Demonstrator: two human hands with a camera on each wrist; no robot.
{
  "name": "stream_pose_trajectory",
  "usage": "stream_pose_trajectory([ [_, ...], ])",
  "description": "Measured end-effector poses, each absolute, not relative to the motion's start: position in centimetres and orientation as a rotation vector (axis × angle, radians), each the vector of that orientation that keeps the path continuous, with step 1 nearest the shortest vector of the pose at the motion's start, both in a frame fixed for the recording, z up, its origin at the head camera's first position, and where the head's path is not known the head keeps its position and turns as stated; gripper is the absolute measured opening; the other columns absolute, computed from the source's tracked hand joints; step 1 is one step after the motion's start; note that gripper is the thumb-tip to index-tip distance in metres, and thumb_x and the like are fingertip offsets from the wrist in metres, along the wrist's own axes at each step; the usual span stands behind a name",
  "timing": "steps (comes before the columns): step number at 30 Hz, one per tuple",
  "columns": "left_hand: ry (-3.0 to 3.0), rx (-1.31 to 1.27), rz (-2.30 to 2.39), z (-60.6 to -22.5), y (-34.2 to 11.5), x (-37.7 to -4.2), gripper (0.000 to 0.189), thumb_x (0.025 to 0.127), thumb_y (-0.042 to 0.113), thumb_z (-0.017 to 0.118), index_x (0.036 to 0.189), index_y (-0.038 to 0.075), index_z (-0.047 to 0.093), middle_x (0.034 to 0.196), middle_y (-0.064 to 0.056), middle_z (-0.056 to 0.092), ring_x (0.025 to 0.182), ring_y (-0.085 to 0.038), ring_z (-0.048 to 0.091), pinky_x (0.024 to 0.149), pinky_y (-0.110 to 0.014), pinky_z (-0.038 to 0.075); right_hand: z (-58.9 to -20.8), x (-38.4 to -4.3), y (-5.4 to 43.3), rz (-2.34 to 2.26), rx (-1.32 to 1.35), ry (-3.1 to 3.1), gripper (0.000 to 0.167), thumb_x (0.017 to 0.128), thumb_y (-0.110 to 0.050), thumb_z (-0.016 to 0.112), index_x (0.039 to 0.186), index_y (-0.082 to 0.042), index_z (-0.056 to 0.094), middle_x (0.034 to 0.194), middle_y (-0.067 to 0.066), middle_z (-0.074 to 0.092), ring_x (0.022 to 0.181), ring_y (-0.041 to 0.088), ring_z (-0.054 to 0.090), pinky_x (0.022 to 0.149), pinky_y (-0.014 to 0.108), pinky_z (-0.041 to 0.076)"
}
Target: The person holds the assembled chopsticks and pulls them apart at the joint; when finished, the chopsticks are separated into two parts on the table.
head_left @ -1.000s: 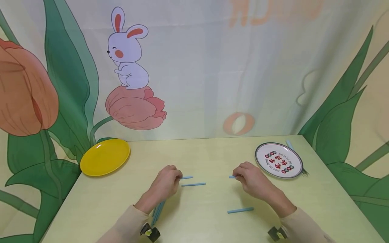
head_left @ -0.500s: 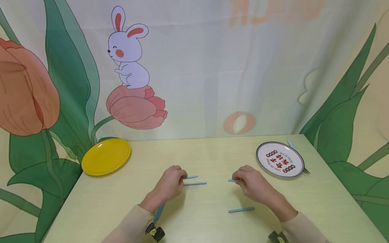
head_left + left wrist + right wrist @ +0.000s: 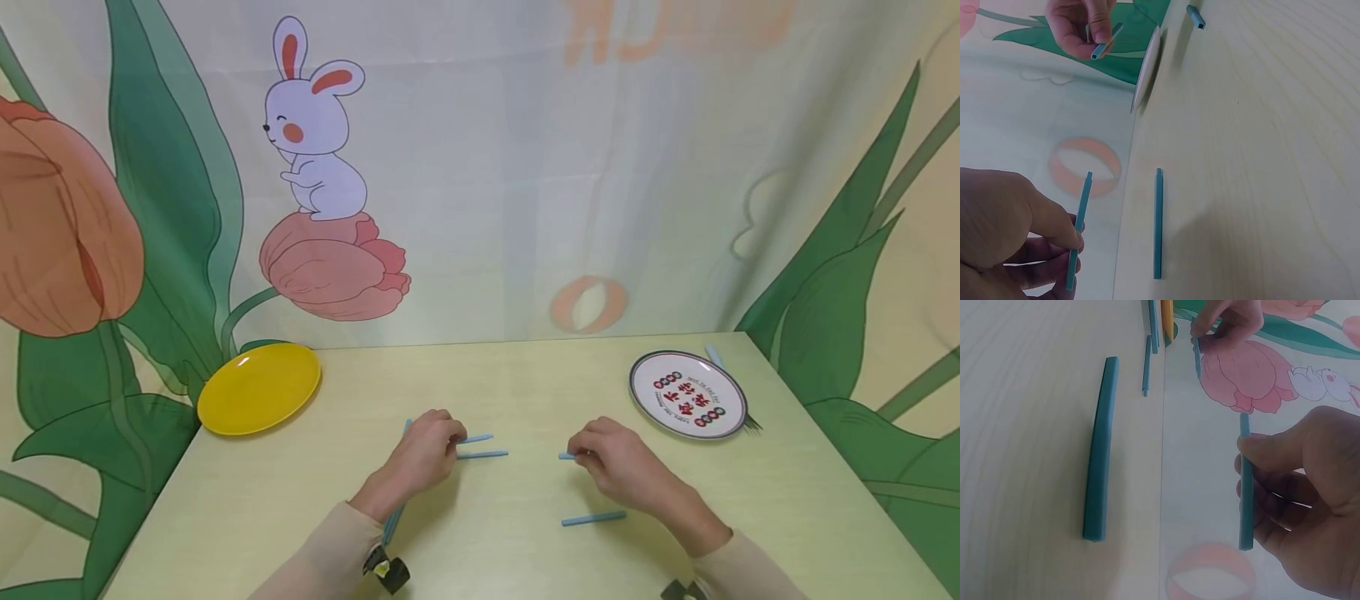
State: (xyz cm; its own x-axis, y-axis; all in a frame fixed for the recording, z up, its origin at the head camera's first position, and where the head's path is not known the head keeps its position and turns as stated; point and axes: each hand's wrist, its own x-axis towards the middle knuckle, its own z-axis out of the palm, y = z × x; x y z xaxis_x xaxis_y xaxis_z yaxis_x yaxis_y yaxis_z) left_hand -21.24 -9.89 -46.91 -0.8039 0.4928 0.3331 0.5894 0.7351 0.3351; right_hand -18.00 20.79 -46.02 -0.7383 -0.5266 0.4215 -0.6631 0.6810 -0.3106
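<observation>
My left hand (image 3: 420,457) pinches a slim blue chopstick half (image 3: 1082,215) between thumb and fingers, its narrower stepped end sticking out to the right. Just nearer than it, a similar chopstick half (image 3: 487,455) lies on the table. My right hand (image 3: 618,460) grips another blue chopstick half (image 3: 1246,494) above the table, one end pointing left. The two held halves are apart, facing each other across a gap. On the table below my right hand lies a thicker half (image 3: 594,518). Several blue sticks (image 3: 393,523) lie partly hidden beneath my left forearm.
A yellow plate (image 3: 260,390) stands at the back left. At the back right is a white plate (image 3: 688,395) with red writing; a fork (image 3: 752,425) with a pale blue handle lies partly under it. A printed curtain (image 3: 480,183) rises behind the table's back edge.
My left hand has moved a little to the right with its chopstick half. My right hand has come slightly nearer and left with its own, narrowing the gap between them.
</observation>
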Motion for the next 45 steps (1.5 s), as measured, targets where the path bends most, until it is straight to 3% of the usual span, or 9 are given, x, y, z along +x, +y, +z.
stream_pose_trajectory([
  [12,-2.753,-0.909,-0.613,-47.5,-9.3,-21.9,0.017,0.081,-0.006,0.065,0.089,0.004,0.076,0.081,-0.007,0.067,0.076,-0.018,0.058,0.068,-0.028,0.048,-46.3,-17.7,20.8,0.67,0.99,-2.573,0.014,0.081,0.0,0.073,0.085,-0.013,0.072,0.085,-0.004,0.068,0.081,0.009,0.058,0.069,0.024,0.052],
  [25,-2.781,-0.931,-0.586,-48.1,-9.0,-22.4,0.014,0.081,-0.004,0.069,0.089,0.005,0.076,0.08,-0.001,0.066,0.078,-0.015,0.058,0.072,-0.027,0.05,-46.4,-17.0,20.8,0.714,0.991,-2.619,0.014,0.08,-0.002,0.075,0.086,-0.014,0.073,0.085,-0.008,0.067,0.081,0.007,0.058,0.07,0.023,0.052],
  [45,-2.838,-0.896,-0.615,-49.1,-8.5,-23.2,0.01,0.083,0.0,0.071,0.088,0.006,0.076,0.081,-0.001,0.068,0.08,-0.015,0.059,0.077,-0.031,0.05,-46.9,-16.6,20.9,0.696,1.034,-2.595,0.017,0.078,-0.002,0.077,0.085,-0.016,0.072,0.083,-0.009,0.067,0.08,0.007,0.058,0.069,0.023,0.051],
])
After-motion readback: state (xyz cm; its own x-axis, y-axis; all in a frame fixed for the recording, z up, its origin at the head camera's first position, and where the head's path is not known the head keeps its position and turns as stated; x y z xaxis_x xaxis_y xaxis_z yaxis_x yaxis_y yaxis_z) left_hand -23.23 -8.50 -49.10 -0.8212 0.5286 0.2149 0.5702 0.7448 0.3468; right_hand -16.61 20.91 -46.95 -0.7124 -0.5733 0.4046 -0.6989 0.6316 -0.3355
